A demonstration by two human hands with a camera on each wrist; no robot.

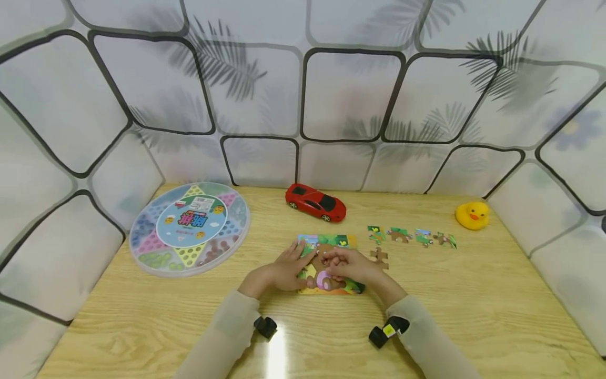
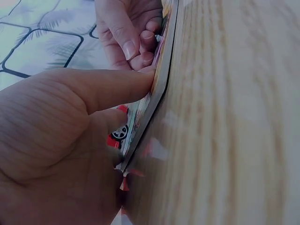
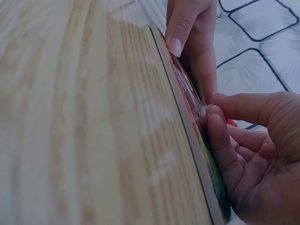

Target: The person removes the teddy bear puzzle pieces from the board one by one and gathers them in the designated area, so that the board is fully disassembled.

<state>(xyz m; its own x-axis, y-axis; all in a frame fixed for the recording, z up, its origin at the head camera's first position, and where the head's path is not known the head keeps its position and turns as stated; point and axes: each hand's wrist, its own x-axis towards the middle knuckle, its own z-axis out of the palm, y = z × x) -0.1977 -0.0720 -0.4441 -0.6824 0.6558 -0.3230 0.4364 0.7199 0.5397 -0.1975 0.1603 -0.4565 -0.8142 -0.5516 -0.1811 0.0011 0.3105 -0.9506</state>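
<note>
Your two hands meet over the puzzle board (image 1: 326,263), which lies flat on the tabletop (image 1: 426,316) right in front of you, its longer side running away from you.

Your left hand (image 1: 279,271) lies on the board's left part with fingers stretched out straight, pressing down; grip there is flat, holding nothing. The left wrist view shows the same thing: a straight finger (image 2: 117,89) pushing on the board's edge (image 2: 154,93).

Your right hand (image 1: 352,266) is on the board's right-centre, fingers curled with tips down on the picture. It looks like it is pinching or seating a small piece, but the piece itself is hidden under the fingers, so you cannot tell for sure. The right wrist view shows curled fingers (image 3: 220,145) against the board face, grip narrow.

Key relation: the loose puzzle pieces (image 1: 412,236) sit in a row to the right of the board and slightly further from you, with one brown piece (image 1: 380,257) just beside the board's right edge, near your right hand. Right hand is clearly the nearer one to all of them; left is on the far side of the board.

Also there: red toy car (image 1: 315,202) behind the board, round game box (image 1: 189,227) at left, yellow duck (image 1: 472,215) far right.
</note>
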